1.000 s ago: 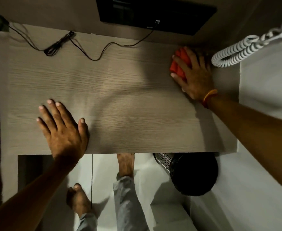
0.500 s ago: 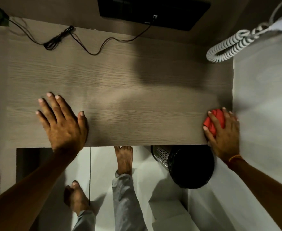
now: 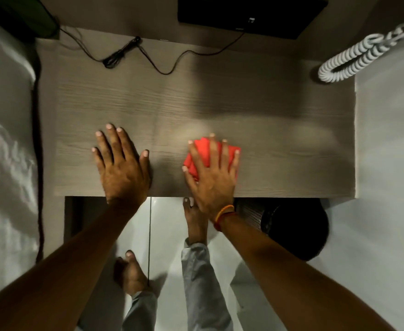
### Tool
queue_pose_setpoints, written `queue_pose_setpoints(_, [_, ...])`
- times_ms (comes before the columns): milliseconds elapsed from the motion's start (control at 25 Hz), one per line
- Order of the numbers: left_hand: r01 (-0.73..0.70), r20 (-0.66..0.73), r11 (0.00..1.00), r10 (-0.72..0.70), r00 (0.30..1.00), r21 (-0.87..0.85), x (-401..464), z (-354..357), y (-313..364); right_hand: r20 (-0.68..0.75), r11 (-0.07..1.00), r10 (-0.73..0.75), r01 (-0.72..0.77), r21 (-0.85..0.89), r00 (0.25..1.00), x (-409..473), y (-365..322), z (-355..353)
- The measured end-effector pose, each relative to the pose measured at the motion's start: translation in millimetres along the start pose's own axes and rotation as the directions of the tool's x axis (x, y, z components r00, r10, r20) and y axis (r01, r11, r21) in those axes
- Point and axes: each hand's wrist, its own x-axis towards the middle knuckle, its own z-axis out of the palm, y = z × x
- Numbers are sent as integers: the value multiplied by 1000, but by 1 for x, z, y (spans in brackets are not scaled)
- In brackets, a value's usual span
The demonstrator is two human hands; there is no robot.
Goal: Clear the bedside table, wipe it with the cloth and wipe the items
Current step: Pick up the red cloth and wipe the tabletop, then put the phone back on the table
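Right hand (image 3: 211, 174) flat on cloth (image 3: 204, 152) (axis unclear).

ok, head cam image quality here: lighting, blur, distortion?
Head view: dim and uneven, a bright patch on the table top above the red cloth, dark shadow along the back edge; coiled phone cord and frame edges smeared; wide-angle bends the table edges.

Single head cam, looking straight down, close above bedside table (image 3: 220, 103), hands.
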Motion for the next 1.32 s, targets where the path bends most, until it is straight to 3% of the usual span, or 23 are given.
queue_pose_setpoints(120, [-108,26,991,110,994,-77,-2,-9,-25,37,978,-200,197,70,979,3,-70,8])
queue_pose_setpoints(280, [-278,65,952,288,955,-125,-11,-25,-72,83,986,-166,163,46,983,0,-97,5])
queue_pose_setpoints(440, [-252,94,947,275,957,-199,-25,-62,-105,134,982,-183,176,64,974,5,-103,-30])
queue_pose_setpoints(560, [-196,-11,927,203,979,-319,-26,-113,-123,58,955,-233,217,202,971,28,-157,-74])
queue_pose_setpoints(680, [-96,-189,873,5,982,-479,-14,-181,-154,-45,782,-231,213,586,972,59,-241,-119])
queue_pose_setpoints(760, [-123,-356,836,-91,930,-535,-8,-229,-184,-29,609,-222,162,776,975,73,-306,-146])
queue_pose_setpoints(880, [-95,-514,893,-164,842,-441,-11,-281,-225,0,377,-194,74,923,981,76,-393,-179])
queue_pose_setpoints(1000, [21,-561,900,-290,775,-436,-5,-309,-263,124,205,-131,-95,974,984,71,-444,-191])
queue_pose_setpoints(1080, [162,-454,894,-361,815,-419,6,-315,-292,195,126,-86,-184,975,977,67,-460,-188])
queue_pose_setpoints(1200, [323,-86,780,-431,898,-536,22,-315,-320,213,31,-69,-212,977,975,62,-470,-181])
queue_pose_setpoints(1320, [376,19,726,-448,894,-576,34,-317,-325,212,27,-54,-211,977,976,59,-477,-182])
